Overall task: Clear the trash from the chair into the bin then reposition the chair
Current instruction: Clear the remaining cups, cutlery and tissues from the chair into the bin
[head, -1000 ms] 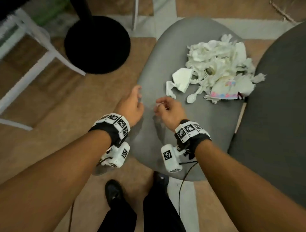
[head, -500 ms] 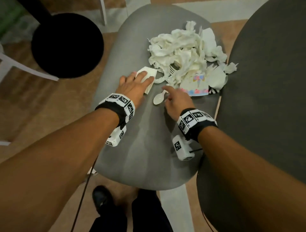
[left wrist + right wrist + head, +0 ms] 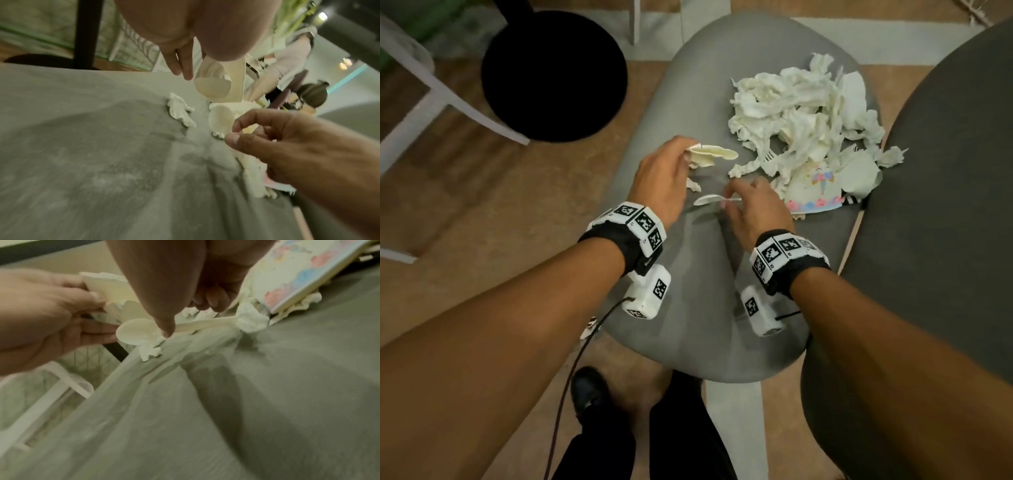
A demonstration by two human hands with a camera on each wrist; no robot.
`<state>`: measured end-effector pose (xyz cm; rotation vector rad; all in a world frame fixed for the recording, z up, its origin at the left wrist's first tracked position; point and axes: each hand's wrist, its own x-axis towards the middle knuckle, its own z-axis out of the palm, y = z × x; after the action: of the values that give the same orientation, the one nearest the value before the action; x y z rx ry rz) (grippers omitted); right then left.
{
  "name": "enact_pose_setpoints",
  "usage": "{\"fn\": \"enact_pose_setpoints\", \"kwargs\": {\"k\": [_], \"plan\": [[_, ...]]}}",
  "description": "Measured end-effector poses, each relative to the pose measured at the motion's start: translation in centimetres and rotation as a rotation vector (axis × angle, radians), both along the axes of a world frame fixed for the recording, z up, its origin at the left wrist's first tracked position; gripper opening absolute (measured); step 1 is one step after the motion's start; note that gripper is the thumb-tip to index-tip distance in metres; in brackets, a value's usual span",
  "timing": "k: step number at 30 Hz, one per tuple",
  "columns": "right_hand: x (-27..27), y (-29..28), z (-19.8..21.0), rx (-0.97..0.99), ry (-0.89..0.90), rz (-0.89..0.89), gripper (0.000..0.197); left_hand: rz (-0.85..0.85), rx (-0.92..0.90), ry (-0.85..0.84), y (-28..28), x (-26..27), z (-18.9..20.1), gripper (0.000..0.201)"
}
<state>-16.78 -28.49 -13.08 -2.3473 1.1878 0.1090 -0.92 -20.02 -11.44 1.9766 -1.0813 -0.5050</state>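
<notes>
The grey chair seat (image 3: 688, 308) carries a heap of crumpled white tissues (image 3: 791, 113) and a pastel-printed paper cup (image 3: 815, 192) at its far right. My left hand (image 3: 685, 154) pinches a torn white paper piece (image 3: 710, 154), lifted off the seat; the left wrist view shows the torn paper piece (image 3: 216, 81) hanging from the fingers. My right hand (image 3: 726, 198) pinches the handle of a white plastic spoon (image 3: 707, 199), which lies low over the seat. In the right wrist view the thumb presses at the neck of the spoon (image 3: 139, 331). A small tissue scrap (image 3: 693, 185) lies between my hands.
A black round pedestal base (image 3: 554, 75) stands on the wood floor at the far left. A white frame (image 3: 421, 92) with a pale liner stands left of it. A dark grey chair (image 3: 945, 205) closely abuts the right side. My feet (image 3: 589, 390) stand at the seat's near edge.
My left hand, flat on the white paper piece before, now holds it lifted. My right hand has closed on the spoon handle. The view has shifted slightly.
</notes>
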Motion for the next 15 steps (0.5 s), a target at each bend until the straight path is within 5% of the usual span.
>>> {"fn": "enact_pose_setpoints", "kwargs": {"k": [8,15], "plan": [[4.0,9.0,2.4,0.051,-0.359,-0.135,0.011,0.285,0.028,0.134,9.5,3.6,1.5,0.025],[12.4,23.5,2.6,0.349,-0.391,-0.017,0.016,0.793,0.221,0.198,24.9,7.4,-4.7,0.032]]}}
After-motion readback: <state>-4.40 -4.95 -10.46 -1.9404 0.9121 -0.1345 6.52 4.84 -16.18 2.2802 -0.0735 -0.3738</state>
